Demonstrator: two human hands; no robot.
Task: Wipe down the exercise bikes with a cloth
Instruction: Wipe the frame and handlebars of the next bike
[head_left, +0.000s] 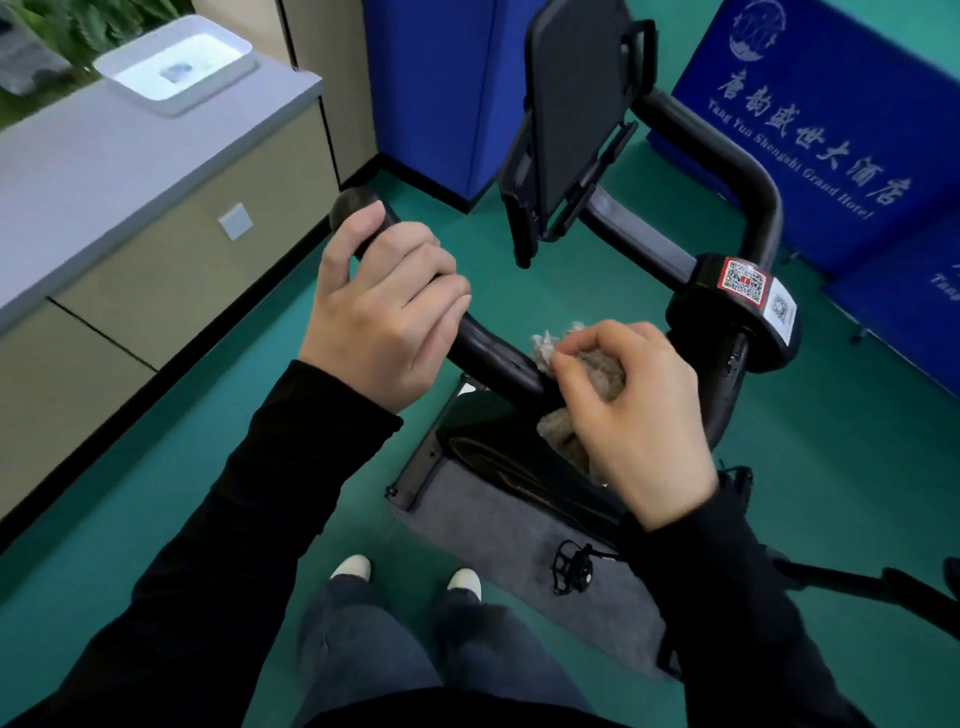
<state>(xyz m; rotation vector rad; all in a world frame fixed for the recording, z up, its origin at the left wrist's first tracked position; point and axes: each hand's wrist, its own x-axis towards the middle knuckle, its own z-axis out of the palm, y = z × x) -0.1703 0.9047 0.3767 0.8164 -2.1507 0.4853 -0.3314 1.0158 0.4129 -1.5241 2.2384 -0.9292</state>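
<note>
Standing over an exercise bike (727, 400), gripping the left end of its black handlebar (488, 358) with the left hand (384, 312), fingers wrapped over the bar. Pinching a bunched beige cloth (605, 371) in the right hand (639, 415), fingers curled, pressing it on the handlebar just right of the left hand, part of it hanging below the bar. Beyond the handlebar, a dark screen holder (576, 104); on the handlebar's clamp, a QR sticker (744, 280). Below the handlebar, a grey mat (493, 525) and a pedal (571, 567). Left of the handlebar, a counter (130, 156) bearing a white tray (228, 73).
</note>
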